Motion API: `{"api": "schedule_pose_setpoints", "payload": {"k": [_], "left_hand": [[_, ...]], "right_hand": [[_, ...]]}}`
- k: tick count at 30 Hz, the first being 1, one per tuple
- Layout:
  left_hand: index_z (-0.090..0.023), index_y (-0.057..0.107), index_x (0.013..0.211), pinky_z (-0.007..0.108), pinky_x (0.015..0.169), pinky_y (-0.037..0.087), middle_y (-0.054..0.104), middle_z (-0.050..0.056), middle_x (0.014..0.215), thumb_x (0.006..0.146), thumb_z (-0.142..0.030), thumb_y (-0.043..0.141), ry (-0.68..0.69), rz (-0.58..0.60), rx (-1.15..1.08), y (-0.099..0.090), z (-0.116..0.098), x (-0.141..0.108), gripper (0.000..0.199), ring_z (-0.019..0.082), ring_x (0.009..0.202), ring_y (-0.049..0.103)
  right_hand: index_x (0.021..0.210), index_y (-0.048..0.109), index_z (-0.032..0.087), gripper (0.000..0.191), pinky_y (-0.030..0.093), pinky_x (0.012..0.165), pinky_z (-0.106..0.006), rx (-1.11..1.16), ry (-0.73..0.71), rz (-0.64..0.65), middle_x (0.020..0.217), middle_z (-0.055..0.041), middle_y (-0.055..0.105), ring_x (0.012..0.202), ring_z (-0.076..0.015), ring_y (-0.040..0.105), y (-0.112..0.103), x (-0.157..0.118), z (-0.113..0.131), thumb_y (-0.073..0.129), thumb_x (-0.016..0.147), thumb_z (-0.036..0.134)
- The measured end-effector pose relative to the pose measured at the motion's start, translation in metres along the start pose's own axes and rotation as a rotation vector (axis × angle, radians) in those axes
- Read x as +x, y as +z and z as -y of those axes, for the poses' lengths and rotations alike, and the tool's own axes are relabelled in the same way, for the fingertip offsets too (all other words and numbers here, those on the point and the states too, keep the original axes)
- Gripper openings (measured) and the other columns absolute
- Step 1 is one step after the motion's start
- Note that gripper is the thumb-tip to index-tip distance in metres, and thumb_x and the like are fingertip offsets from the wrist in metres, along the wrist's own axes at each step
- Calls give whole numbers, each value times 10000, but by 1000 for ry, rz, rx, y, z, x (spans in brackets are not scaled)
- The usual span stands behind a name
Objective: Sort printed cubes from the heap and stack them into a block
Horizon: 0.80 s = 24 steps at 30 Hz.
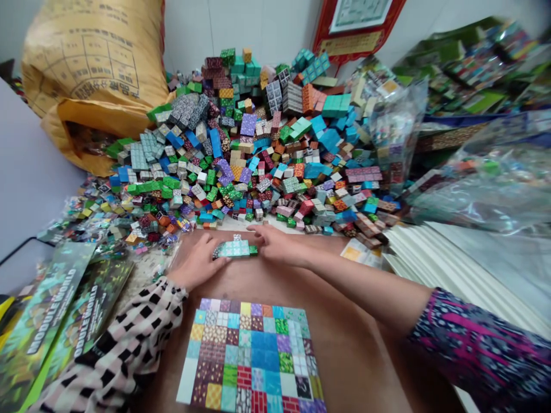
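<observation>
Your one camera sat on your head, facing forward and down over the bench (353, 350). It looked from above the block panel (253, 355), which lay nearest, at the bottom edge. Your left hand (200, 261) and right hand (278, 246) showed mid-view, within arm's reach. Past them rose the block heap (258, 166), with the wall (258, 26) farthest, along the top.

The room is bright, with plain white light all over. Soft shine sits on the brown tabletop (348, 344) (it looks a bit milky), and the clear bags (482, 178) on the right have shiny spots. Shadows are soft. The middle is fairly clear, but the sides look smeary and stretched, most of all the green packs (469, 69) at the top right.
</observation>
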State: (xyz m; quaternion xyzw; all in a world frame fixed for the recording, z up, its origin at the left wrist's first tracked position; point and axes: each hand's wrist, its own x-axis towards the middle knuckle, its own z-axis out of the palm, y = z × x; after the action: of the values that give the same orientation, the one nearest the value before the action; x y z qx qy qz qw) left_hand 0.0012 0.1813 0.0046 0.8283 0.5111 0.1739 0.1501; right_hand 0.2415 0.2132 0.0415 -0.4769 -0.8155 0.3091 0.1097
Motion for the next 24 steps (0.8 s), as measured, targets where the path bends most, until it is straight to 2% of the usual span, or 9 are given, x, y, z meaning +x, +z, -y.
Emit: {"api": "schedule_pose_setpoints", "payload": {"k": [2, 6, 7, 9, 11, 15, 19, 21, 24], "left_hand": [[-208, 599, 1160, 429, 921, 517, 550, 75, 1073, 878, -325, 630, 5, -2, -2, 1, 0, 0, 307, 247, 1054, 559], [-222, 587, 1195, 416, 901, 524, 520, 64, 1038, 876, -333, 642, -12, 15, -14, 1, -2, 0, 342, 237, 1015, 557], [-219, 586, 1197, 420, 905, 523, 515, 64, 1038, 872, -332, 650, -23, 26, -14, 1, -3, 1, 350, 241, 1019, 555], [-202, 587, 1192, 428, 921, 518, 512, 69, 1040, 873, -339, 652, -43, 49, -12, 0, -5, 1, 353, 246, 1025, 553], [-195, 577, 1216, 435, 941, 510, 515, 74, 1057, 886, -344, 635, -47, 54, -11, -1, -7, 1, 367, 247, 1032, 554], [-210, 560, 1252, 448, 964, 503, 523, 82, 1103, 912, -351, 592, -25, 36, -10, -2, -8, 1, 370, 252, 1070, 551], [-213, 580, 1216, 442, 957, 509, 532, 77, 1078, 911, -360, 590, -15, 22, -15, 0, -6, 1, 340, 244, 1050, 561], [-208, 585, 1208, 448, 970, 502, 536, 78, 1081, 901, -331, 601, -9, 9, -19, 1, -5, 2, 331, 246, 1058, 561], [-198, 577, 1223, 471, 997, 486, 541, 95, 1144, 897, -299, 597, -12, 13, -23, 0, -6, 5, 343, 261, 1111, 548]], "right_hand": [[1326, 545, 118, 573, 460, 919, -363, -110, 76, -121, 1193, -173, 572, 1065, -268, 571, -17, 3, -7, 520, 758, 54], [1270, 540, 119, 447, 432, 897, -433, -342, 264, -608, 1185, -209, 512, 1094, -336, 510, -49, 18, -25, 536, 826, 173], [1272, 519, 103, 451, 424, 899, -452, -370, 322, -685, 1202, -225, 498, 1113, -355, 490, -56, 24, -29, 552, 837, 218], [1263, 489, 71, 474, 417, 901, -474, -388, 416, -732, 1212, -247, 496, 1136, -377, 465, -66, 35, -35, 579, 852, 291], [1232, 489, 64, 460, 416, 905, -478, -389, 435, -706, 1198, -246, 519, 1142, -377, 455, -72, 43, -39, 588, 863, 320], [1167, 539, 86, 354, 407, 916, -459, -441, 360, -634, 1182, -220, 547, 1115, -358, 466, -76, 46, -42, 578, 865, 268], [1189, 564, 105, 348, 399, 934, -437, -506, 158, -593, 1184, -193, 558, 1103, -335, 480, -63, 26, -33, 563, 879, 264], [1183, 577, 117, 344, 401, 946, -424, -472, -16, -453, 1167, -174, 584, 1094, -315, 500, -50, 11, -22, 583, 874, 267], [1136, 601, 142, 332, 432, 913, -383, -336, -252, -104, 1129, -136, 630, 1039, -277, 555, -25, -15, -6, 653, 827, 251]]}}
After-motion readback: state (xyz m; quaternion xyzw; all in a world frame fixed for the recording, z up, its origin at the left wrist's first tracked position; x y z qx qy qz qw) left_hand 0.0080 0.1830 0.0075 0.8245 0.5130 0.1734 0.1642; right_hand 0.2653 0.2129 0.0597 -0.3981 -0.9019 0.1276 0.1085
